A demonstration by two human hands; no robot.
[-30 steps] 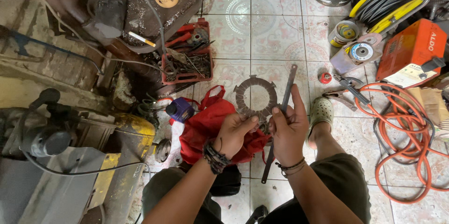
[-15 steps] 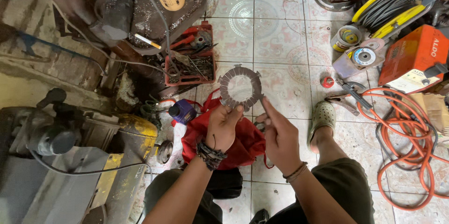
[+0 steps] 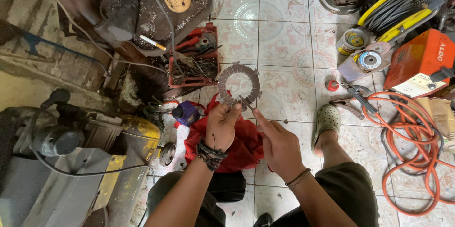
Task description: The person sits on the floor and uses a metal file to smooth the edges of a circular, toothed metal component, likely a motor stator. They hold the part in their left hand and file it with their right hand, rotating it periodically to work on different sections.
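My left hand (image 3: 222, 125) is closed on the lower rim of a grey toothed metal ring (image 3: 239, 85), thumb and fingers pinching it so the ring stands up flat toward me, its centre hole showing the tile behind. My right hand (image 3: 279, 144) is loosely open, the forefinger stretched out with its tip at the ring's lower right edge; whether it actually touches the rim I cannot tell. It grips nothing.

All positions below are taken from the ring. Directly beneath it and under both hands lies a red cloth bag (image 3: 239, 144) on the tiled floor (image 3: 279, 32). Just left of the ring sits a red tool tray (image 3: 193, 68) filled with dark metal parts, its near edge close to the ring's left side. Lower left, beside the bag, stands a small purple-capped bottle (image 3: 186, 113). Further left is a grey machine with a yellow frame (image 3: 95, 160), crowding that whole side.

Above the ring the tiles are bare, which gives open room in that direction. To the right there is a strip of bare tile, then my foot in a pale clog (image 3: 327, 120), with pliers (image 3: 353, 99) near it. Well to the right lie a coiled orange cable (image 3: 407, 151) and an orange metal case (image 3: 419, 66). Upper right, discs (image 3: 367, 59) rest by a yellow cable reel (image 3: 393, 11).
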